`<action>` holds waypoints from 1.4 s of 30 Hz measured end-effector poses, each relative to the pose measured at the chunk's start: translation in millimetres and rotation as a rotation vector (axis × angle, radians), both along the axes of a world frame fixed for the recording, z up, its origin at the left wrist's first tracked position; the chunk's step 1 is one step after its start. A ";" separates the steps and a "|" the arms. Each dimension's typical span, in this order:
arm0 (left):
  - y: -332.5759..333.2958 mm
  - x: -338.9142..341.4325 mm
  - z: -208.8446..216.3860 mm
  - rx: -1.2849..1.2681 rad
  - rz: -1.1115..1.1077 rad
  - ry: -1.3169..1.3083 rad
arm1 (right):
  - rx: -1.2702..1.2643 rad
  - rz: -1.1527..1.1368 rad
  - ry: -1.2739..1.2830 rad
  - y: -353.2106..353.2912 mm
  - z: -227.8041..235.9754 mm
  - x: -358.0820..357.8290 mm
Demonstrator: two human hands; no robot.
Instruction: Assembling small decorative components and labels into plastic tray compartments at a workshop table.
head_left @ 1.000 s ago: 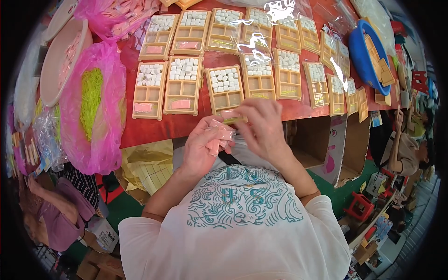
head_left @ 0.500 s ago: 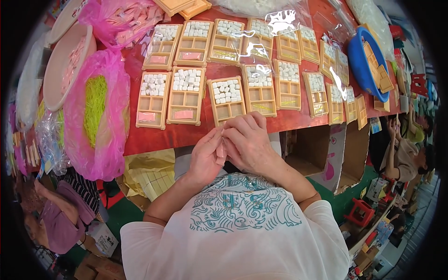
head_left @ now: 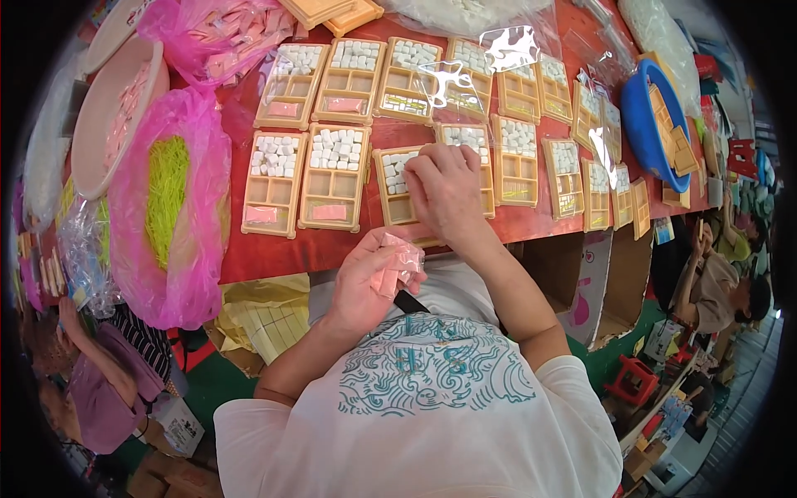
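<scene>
My left hand (head_left: 363, 278), near the table's front edge, is closed around several pink packets (head_left: 402, 264) in clear wrapping. My right hand (head_left: 449, 189) is above a tan compartment tray (head_left: 402, 213) with white cube-like pieces. Its fingers are curled downward, and whatever they may hold is hidden. The hand covers the right part of this tray and some of the tray behind it (head_left: 458, 133). To the left stand two similar trays, each with white pieces in the far part and a pink packet (head_left: 330, 212) in a near compartment.
More filled trays stand in rows on the red table (head_left: 274, 259). A pink bag of yellow-green strands (head_left: 168, 199) hangs at the left edge beside a pale basin (head_left: 116, 124). At the right is a blue basin (head_left: 652, 116) of tan trays. Other people sit on both sides.
My right hand has left my left hand and moved forward over the near tray. My left hand has dropped slightly toward me, with the pink packets now showing more.
</scene>
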State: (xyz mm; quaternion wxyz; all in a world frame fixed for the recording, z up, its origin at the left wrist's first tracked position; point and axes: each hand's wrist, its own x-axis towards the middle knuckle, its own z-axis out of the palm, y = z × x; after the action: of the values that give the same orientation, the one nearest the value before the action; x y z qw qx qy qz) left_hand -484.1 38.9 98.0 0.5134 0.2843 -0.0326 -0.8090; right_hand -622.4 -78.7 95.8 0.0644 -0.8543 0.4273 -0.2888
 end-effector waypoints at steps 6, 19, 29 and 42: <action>0.6 3.1 -3.9 0.020 0.032 0.009 | 0.024 -0.027 0.091 -0.9 -7.9 4.9; 6.0 -4.0 -5.2 -0.068 0.064 -0.075 | 0.465 0.156 -0.022 43.3 41.6 -36.0; 3.2 -33.3 5.2 -0.066 -0.076 -0.110 | 0.649 0.062 -0.366 84.8 28.9 -69.8; -3.0 -39.8 1.8 0.031 -0.092 -0.045 | 0.554 -0.087 -0.288 31.6 34.4 -105.4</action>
State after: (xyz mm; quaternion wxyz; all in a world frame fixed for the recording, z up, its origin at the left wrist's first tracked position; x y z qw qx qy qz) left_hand -523.9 36.0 99.8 0.4704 0.3087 -0.0445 -0.8255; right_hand -727.8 -47.1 130.2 0.3420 -0.7355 0.5125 -0.2818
